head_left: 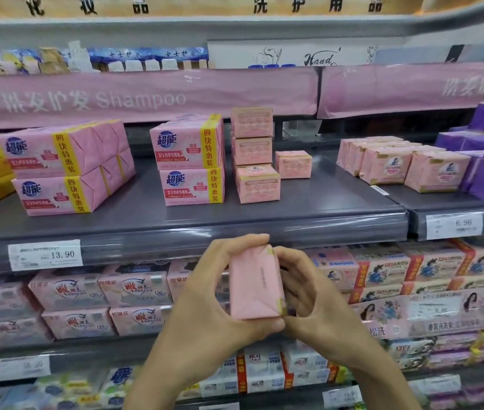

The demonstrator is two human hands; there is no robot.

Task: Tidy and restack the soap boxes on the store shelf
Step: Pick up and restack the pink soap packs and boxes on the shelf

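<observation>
Below the front lip of the grey shelf [323, 202], two hands hold one pink soap box [254, 287] between them. The left hand [220, 291] curls round its left side, and the right hand [308, 300] grips its right edge with bent fingers. The box stands nearly upright on its long axis. Straight above and farther back, a stack of small pink boxes [254, 155] sits on the shelf, long sides level, with a lone box [293, 164] just beside it on the right. The held box probably needs turning level before it goes up.
</observation>
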